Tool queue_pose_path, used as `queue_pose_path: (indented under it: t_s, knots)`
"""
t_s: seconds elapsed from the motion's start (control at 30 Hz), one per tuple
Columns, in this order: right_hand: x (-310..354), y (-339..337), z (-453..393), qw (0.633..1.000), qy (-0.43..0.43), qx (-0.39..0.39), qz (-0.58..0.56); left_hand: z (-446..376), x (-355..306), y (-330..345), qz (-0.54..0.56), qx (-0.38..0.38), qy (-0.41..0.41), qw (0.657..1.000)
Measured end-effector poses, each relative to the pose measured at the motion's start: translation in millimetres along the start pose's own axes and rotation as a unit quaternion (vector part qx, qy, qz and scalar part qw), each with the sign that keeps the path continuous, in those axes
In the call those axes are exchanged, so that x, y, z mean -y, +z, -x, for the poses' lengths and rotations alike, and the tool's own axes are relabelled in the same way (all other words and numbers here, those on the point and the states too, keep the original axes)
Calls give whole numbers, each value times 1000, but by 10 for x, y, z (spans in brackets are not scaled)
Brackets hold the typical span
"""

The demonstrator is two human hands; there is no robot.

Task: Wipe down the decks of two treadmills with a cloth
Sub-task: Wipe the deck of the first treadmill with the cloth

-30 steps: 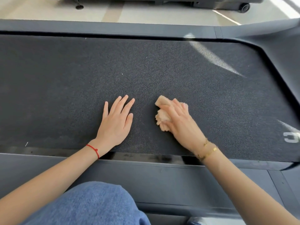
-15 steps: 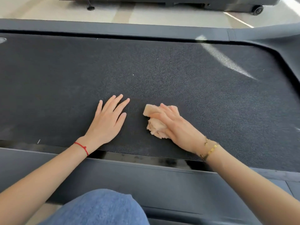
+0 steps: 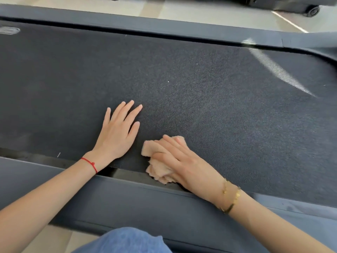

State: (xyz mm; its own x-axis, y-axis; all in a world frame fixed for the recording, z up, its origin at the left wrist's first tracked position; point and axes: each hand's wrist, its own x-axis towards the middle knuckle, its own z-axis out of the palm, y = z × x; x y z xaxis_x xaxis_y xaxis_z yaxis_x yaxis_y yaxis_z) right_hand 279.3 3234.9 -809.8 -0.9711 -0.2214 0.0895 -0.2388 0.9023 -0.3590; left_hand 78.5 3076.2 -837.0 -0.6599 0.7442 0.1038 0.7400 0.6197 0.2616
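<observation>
The left hand [image 3: 116,136] is laid flat on the dark belt [image 3: 218,110] of the treadmill deck, fingers straight and slightly spread, palm down, nothing held. A red string [image 3: 90,163] is worn round its wrist.

The right hand [image 3: 184,165] is pressed onto a crumpled beige cloth [image 3: 156,161], which is gripped under the fingers and thumb; the fingers are bent over the wad, with the fingertips reaching its far edge. The cloth is found at the near edge of the belt, just right of the left hand and apart from it, with its lower folds hanging over the dark gap between the belt and the near side rail [image 3: 127,198]. A gold bracelet [image 3: 230,196] is worn on the right wrist, which is laid across that rail.

A pale streak of reflected light [image 3: 277,72] is seen across the belt at the far right. The far side rail [image 3: 164,24] is seen beyond the belt, and behind it a light floor [image 3: 200,11] and the wheeled base of another machine [image 3: 311,10]. A knee in blue denim [image 3: 127,241] is seen at the bottom edge.
</observation>
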Motion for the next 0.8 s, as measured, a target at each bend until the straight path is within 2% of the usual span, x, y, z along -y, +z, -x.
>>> queue_pose_path:
  t_s: [0.17, 0.4, 0.63, 0.8]
  knots:
    - [-178, -136, 456, 998, 64, 13, -6, 1, -30, 22, -11, -8, 1, 1000]
    - [-352, -126, -464, 993, 108, -20, 35, -2, -35, 29, -19, -9, 1, 1000]
    - [-287, -89, -326, 998, 49, -37, 34, 5, -22, 24, -17, -11, 1, 1000]
    - [-243, -83, 20, 998, 56, -18, 11, 2, -18, 35, -17, -13, 0, 1000]
